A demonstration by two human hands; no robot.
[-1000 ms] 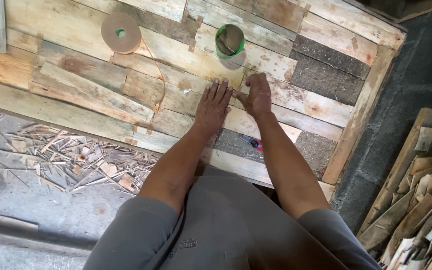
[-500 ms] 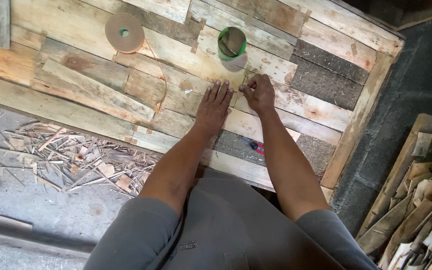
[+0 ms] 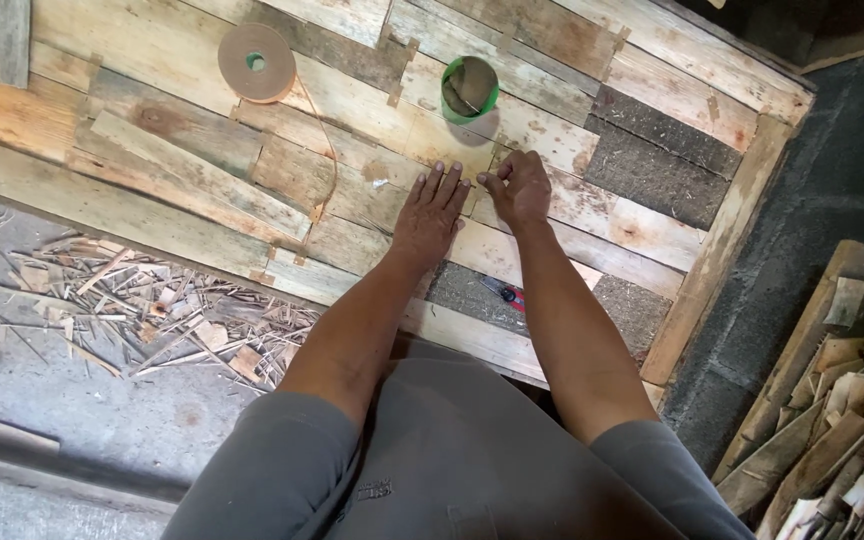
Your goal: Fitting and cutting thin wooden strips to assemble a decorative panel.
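The person leans over a flat panel of patched, mismatched wooden planks [image 3: 152, 60] that fills the upper part of the frame, w/ both hands at centre. The left hand [image 3: 430, 215] lies open, palm down, fingers spread flat on a pale plank. The right hand [image 3: 520, 186] is just beside it, curled, thumb & forefinger pinched together at the seam between two boards; whatever it pinches is too small to tell, prob. a bit of the brown paper strip. That strip [image 3: 324, 140] trails from the flat brown tape roll [image 3: 256, 62] in the upper left, down across the boards toward the lower edge of the panel. A green-rimmed round cup [image 3: 470, 88] stands just above the hands, & a small red-handled tool [image 3: 505, 293] lies on the panel between the forearms. Risks, as a judgement: the rough, splintery grain could snag the flat left palm if it slides; the pinch is tiny, so the piece could slip or drop into a gap between boards; an elbow or wrist moving upward could tip the cup, which sits close; the loose strip could catch under an arm & drag the roll. Wood shavings [image 3: 122, 310] lie scattered on the concrete floor at left, stacked offcuts [image 3: 842, 400] at lower right, poor footing if the person shifts.
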